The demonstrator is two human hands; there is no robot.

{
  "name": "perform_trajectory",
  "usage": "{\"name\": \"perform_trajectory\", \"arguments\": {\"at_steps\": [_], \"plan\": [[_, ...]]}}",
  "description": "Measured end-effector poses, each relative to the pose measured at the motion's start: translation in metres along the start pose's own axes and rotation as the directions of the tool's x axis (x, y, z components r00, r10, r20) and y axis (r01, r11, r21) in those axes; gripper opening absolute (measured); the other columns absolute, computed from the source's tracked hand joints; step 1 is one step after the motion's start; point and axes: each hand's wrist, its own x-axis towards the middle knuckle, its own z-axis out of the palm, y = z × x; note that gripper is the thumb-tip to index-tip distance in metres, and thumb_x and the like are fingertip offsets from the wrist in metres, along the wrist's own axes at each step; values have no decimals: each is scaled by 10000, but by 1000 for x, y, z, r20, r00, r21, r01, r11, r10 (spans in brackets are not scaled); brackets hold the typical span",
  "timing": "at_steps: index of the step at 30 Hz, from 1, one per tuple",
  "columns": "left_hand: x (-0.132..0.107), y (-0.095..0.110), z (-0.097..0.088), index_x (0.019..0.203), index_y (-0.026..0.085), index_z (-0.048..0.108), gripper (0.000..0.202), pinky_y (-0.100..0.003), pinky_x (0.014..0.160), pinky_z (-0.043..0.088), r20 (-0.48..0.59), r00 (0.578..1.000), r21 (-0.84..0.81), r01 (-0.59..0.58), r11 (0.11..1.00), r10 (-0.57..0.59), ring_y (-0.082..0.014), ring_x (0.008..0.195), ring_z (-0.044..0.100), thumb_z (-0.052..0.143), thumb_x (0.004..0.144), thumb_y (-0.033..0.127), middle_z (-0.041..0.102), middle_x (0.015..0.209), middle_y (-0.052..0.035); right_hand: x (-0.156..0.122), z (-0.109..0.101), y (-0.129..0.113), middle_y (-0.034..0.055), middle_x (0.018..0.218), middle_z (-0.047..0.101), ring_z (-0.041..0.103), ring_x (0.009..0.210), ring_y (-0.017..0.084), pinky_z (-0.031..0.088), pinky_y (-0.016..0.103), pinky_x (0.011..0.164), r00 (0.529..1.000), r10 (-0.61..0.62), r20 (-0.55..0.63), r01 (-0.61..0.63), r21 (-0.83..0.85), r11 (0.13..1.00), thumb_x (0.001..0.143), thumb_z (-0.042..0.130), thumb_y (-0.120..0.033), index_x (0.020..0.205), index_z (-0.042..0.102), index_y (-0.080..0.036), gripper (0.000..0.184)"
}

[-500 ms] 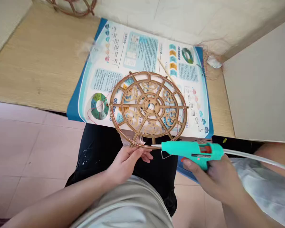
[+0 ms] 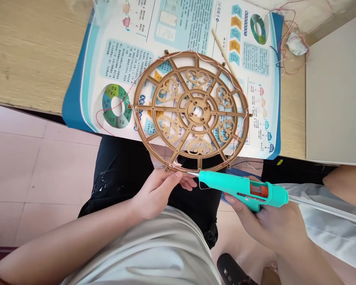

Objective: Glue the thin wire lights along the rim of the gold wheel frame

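Observation:
A round brown openwork frame [image 2: 203,113], shaped like a spoked wheel with scroll ornaments, lies partly on the printed sheet and juts past the table's front edge. Thin pinkish wire [image 2: 120,103] runs along its rim and loops off to the left. My left hand [image 2: 158,190] pinches the near rim between thumb and fingers. In my right hand [image 2: 273,221] is a turquoise hot glue gun [image 2: 243,189], with a long clear glue stick [image 2: 323,208] out of its back. Its metal nozzle points left at the near rim, close to my left thumb; whether it touches I cannot tell.
The printed poster sheet [image 2: 121,59] covers the middle of the wooden table [image 2: 32,55]. A thin stick [image 2: 222,47] lies behind the frame. Tangled wire around a whitish lump [image 2: 296,42] sits at the back right, by a pale panel [image 2: 338,95]. Another person's leg [image 2: 348,188] is at right.
My view has moved closer and tilted down. The glue gun's nozzle has shifted slightly left along the rim, and the gun now slopes down to the right. My left hand keeps its pinch.

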Motion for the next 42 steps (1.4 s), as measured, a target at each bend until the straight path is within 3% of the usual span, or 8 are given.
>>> {"name": "perform_trajectory", "arguments": {"at_steps": [7, 13, 18, 25, 34, 42], "plan": [[1, -2, 0, 951, 122, 813, 368, -263, 828, 628, -5, 1000, -8, 6, 1000, -6, -159, 839, 743, 592, 1031, 405, 816, 918, -92, 3, 1, -2, 5, 611, 709, 642, 459, 175, 527, 312, 515, 1000, -13, -17, 13, 2, 1000, 1105, 462, -392, 737, 629, -232, 435], [1, -3, 0, 938, 120, 819, 362, -256, 814, 629, -2, 1000, -1, 4, 1000, -4, -158, 830, 747, 597, 1030, 391, 821, 918, -97, 0, 4, 0, 0, 565, 655, 564, 409, 154, 356, 304, 396, 999, -29, -32, 27, -72, 997, 1103, 488, -426, 857, 604, -204, 352], [1, -2, 0, 929, 131, 822, 355, -241, 804, 632, 6, 1000, 6, -3, 1000, 3, -150, 818, 751, 606, 1025, 396, 826, 912, -86, -3, 0, -3, 5, 624, 655, 555, 446, 141, 332, 298, 411, 1000, -7, 7, 8, -45, 999, 1112, 470, -432, 889, 574, -210, 332], [2, -2, 1, 912, 128, 812, 345, -234, 805, 635, 0, 1000, 13, 2, 1000, -2, -147, 817, 756, 584, 1024, 362, 827, 909, -83, -3, -2, -7, -23, 539, 497, 465, 426, 158, 303, 304, 417, 998, 40, 39, -38, -65, 997, 1070, 532, -379, 828, 584, -226, 291], [2, 0, 0, 887, 118, 793, 367, -267, 798, 639, -1, 1000, 45, 8, 999, -8, -168, 808, 755, 539, 1022, 346, 821, 893, -96, 1, -5, -16, 17, 532, 560, 518, 445, 194, 321, 326, 424, 997, 36, 66, -30, -87, 996, 1051, 541, -322, 823, 659, -221, 276], [3, 2, 0, 851, 122, 777, 362, -291, 815, 642, 17, 1000, 70, 21, 997, -23, -186, 821, 762, 542, 1007, 349, 824, 902, -103, -4, -6, -20, 87, 774, 736, 724, 702, 240, 369, 329, 468, 993, 75, 94, -66, -102, 993, 1031, 596, -323, 877, 693, -222, 209]]}}
